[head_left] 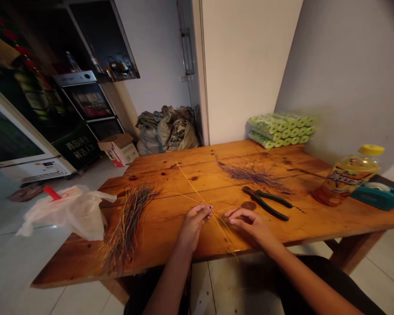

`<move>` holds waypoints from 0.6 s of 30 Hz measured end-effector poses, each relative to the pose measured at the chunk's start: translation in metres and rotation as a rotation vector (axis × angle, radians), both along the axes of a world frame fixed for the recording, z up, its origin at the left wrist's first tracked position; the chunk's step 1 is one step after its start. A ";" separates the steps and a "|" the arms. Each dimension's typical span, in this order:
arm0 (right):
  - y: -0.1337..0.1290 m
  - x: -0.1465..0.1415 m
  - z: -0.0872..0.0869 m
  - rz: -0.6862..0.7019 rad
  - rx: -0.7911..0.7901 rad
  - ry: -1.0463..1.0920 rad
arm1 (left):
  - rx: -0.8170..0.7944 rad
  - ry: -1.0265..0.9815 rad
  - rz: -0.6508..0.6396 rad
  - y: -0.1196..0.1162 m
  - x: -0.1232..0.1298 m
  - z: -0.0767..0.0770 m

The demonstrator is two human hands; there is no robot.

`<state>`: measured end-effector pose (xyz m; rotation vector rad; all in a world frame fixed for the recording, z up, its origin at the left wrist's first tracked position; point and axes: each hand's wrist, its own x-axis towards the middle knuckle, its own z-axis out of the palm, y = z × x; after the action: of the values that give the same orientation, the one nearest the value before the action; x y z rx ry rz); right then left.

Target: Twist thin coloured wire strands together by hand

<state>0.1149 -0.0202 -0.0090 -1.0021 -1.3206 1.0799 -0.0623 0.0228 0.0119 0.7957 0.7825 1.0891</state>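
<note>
Wooden table (157,175): left hand (193,225) pinches thin yellow strands (190,183), light and springy, best held close to the fingers. Right hand (249,223) half open, seemingly gripping nothing.

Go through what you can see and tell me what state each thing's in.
Left hand: pinching yellow strands.
Right hand: fingers curled, apparently empty.
Green-handled pliers: lying on the wooden table, handles apart.
Plastic bottle: capped, partly full.
Cardboard box: flaps open.
White plastic bag: crumpled.

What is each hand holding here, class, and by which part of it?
The left hand has its fingers pinched on thin yellow strands around their middle; the right hand seems to hold nothing.
</note>
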 end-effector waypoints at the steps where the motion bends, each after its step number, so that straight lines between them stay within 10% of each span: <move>1: -0.001 -0.002 0.000 0.026 -0.020 0.024 | 0.007 0.028 -0.004 0.000 0.001 -0.001; 18: -0.004 0.003 -0.003 0.001 0.034 -0.134 | 0.221 0.331 -0.047 -0.001 0.013 -0.005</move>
<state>0.1183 -0.0242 -0.0117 -1.0633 -1.4425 1.0013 -0.0498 0.0216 0.0065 1.1967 0.9237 1.0259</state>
